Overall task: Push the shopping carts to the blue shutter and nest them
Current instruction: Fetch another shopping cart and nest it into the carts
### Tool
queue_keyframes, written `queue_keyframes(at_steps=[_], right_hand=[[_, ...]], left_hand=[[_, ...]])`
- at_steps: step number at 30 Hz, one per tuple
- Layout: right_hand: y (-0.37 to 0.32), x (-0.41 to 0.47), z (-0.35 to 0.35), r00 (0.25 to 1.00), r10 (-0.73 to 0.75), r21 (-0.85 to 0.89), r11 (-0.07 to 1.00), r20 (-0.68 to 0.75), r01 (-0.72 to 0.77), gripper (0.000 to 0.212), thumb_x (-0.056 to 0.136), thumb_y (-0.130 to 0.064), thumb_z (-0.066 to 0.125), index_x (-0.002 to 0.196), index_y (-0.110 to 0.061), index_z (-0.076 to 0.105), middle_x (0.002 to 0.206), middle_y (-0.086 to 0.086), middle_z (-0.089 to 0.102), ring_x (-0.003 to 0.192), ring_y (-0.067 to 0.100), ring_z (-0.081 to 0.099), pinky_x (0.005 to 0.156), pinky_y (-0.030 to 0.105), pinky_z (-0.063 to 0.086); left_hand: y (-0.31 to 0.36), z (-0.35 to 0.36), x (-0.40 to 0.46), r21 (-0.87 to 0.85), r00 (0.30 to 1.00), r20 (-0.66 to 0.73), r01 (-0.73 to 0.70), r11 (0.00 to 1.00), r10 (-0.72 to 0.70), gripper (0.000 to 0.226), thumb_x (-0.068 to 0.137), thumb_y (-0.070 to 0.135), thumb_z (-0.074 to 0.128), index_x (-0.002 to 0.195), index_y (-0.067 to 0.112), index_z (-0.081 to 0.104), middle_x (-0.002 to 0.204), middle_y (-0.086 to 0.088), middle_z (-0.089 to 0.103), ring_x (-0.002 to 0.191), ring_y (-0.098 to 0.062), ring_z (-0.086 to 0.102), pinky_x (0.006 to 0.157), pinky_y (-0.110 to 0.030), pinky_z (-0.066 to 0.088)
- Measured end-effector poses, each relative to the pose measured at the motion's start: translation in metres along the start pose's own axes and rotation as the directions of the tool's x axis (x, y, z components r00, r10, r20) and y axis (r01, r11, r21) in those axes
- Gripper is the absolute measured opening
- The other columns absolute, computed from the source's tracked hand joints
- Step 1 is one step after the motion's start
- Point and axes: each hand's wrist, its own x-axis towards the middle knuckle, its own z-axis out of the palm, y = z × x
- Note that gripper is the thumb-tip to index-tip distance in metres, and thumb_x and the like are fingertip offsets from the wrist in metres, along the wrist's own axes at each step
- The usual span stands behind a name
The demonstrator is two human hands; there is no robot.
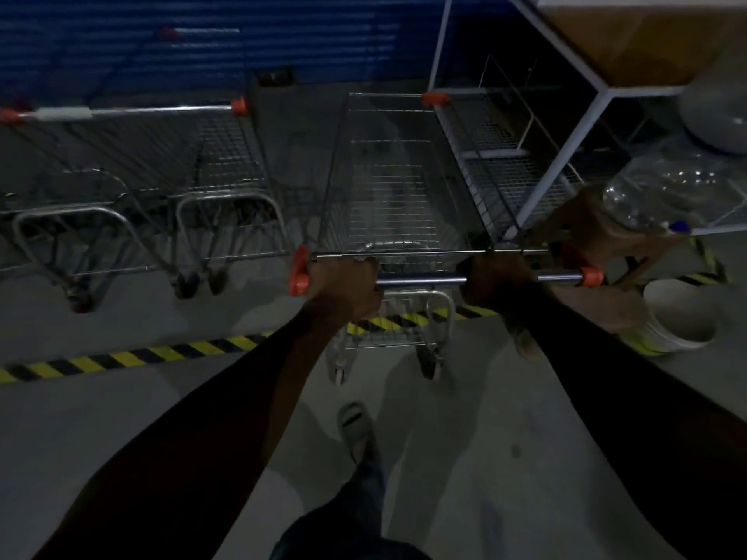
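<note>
Parked carts: two wire carts well to the left of the hands, side by side, noses toward the blue shutter; blurred, so I cannot tell whether they are nested.
Blue shutter: ribbed, dark blue, far ahead of both hands, running across the upper left.
Hazard tape: yellow-and-black stripe on the grey floor, passing below the left hand and under the cart being pushed.
Left hand: fingers curled over the handle bar, gripping it right beside the orange end cap at its left end.
Handle bar: bare metal shows between the two hands; orange caps at both ends.
Pushed cart: wire basket stretches ahead of the hands toward the shutter, upright on its wheels, straddling the tape.
Right hand: wrapped round the bar inside the right orange cap; in shadow, finger detail is dim.
White rack: metal frame with wire shelves, ahead and to the right of the right hand, just beside the cart's right side.
Clear jug: to the right of the right hand, lying on its side.
White bucket: on the floor, right of and just below the right hand.
</note>
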Motion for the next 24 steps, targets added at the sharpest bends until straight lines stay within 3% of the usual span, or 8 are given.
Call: queue_keyframes(at_steps=[1,3,6,13,17,20,24], right_hand=[[0.013,0.031,-0.001,0.999,0.013,-0.047,0.999,0.05,-0.011,0.027,0.068,-0.028,0.046,0.074,-0.018,0.072,0.062,0.005,0.062,0.057,0.032,0.062,0.058,0.034,0.05],[0.02,0.06,-0.007,0.989,0.038,-0.023,0.999,0.145,-0.035,0.031,0.074,-0.029,0.049,0.091,-0.021,0.073,0.084,0.006,0.07,0.078,0.032,0.066,0.071,0.036,0.05],[0.045,0.124,-0.008,0.958,0.087,0.039,0.994,0.273,-0.102,0.032,0.083,-0.03,0.058,0.113,-0.023,0.066,0.111,0.006,0.067,0.104,0.032,0.062,0.085,0.037,0.047],[0.083,0.232,0.016,0.96,0.059,-0.008,0.998,0.275,-0.059,0.035,0.085,-0.036,0.06,0.118,-0.025,0.063,0.116,0.008,0.063,0.108,0.036,0.059,0.087,0.042,0.046],[0.101,0.289,0.029,0.981,0.021,-0.02,1.0,0.191,-0.017,0.034,0.08,-0.026,0.061,0.112,-0.018,0.068,0.104,0.016,0.066,0.095,0.042,0.061,0.083,0.047,0.05],[0.112,0.331,0.032,0.973,-0.018,-0.015,1.0,0.229,0.022,0.036,0.086,-0.029,0.055,0.119,-0.019,0.063,0.114,0.014,0.064,0.105,0.04,0.059,0.088,0.045,0.046],[0.123,0.387,0.033,0.975,-0.009,0.017,1.0,0.224,0.006,0.036,0.081,-0.033,0.046,0.11,-0.024,0.066,0.111,0.005,0.067,0.103,0.035,0.063,0.086,0.042,0.048]], left_hand=[[-0.004,-0.002,0.037,-0.002,1.0,0.024,-0.002,1.0,0.002,0.032,0.085,0.042,0.054,0.109,0.022,0.059,0.101,-0.001,0.069,0.092,-0.026,0.066,0.079,-0.037,0.046],[-0.006,-0.007,0.066,-0.005,0.997,0.072,-0.005,1.0,0.005,0.034,0.087,0.041,0.054,0.115,0.021,0.058,0.107,-0.001,0.068,0.097,-0.026,0.065,0.076,-0.036,0.043],[-0.014,-0.01,0.127,-0.022,0.999,0.049,0.008,1.0,-0.007,0.036,0.088,0.039,0.053,0.117,0.019,0.057,0.111,-0.004,0.067,0.101,-0.029,0.065,0.07,-0.036,0.041],[-0.034,-0.009,0.228,0.005,0.997,-0.002,0.074,0.997,-0.074,0.038,0.084,0.039,0.057,0.118,0.022,0.057,0.11,-0.005,0.069,0.101,-0.033,0.066,0.082,-0.043,0.049],[-0.049,-0.006,0.283,0.009,0.994,0.005,0.109,0.994,-0.109,0.036,0.085,0.041,0.055,0.114,0.021,0.059,0.109,-0.006,0.069,0.099,-0.034,0.066,0.08,-0.042,0.048],[-0.061,-0.006,0.325,-0.023,0.989,0.036,0.144,0.989,-0.143,0.037,0.086,0.042,0.054,0.117,0.022,0.057,0.113,-0.007,0.066,0.101,-0.035,0.065,0.082,-0.044,0.047],[-0.072,-0.004,0.37,-0.026,0.985,0.027,0.172,0.985,-0.172,0.034,0.085,0.04,0.052,0.111,0.02,0.059,0.106,-0.008,0.07,0.098,-0.035,0.066,0.083,-0.044,0.048]])
